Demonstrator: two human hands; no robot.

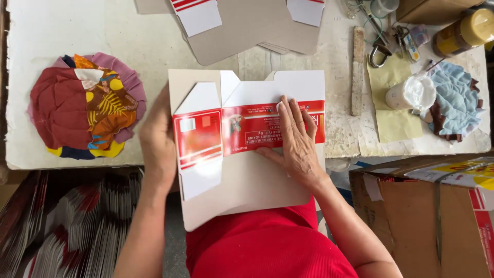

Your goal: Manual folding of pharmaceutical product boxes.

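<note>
A: What are the hands doing?

B: The right hand [296, 139] is lying flat, fingers spread, pressing on a red and white flattened carton [242, 131]. The left hand [157, 141] is gripping the carton's left edge, fingers hidden beneath.

A: Where is the carton sitting?

B: It is lying on a beige card sheet [247, 185] that is resting at the near edge of the white table [56, 31], over the person's lap.

A: Anything nearby?

B: A round patchwork cloth pad [85, 105] is lying to the left, and a cardboard box [422, 216] is standing to the right.
</note>
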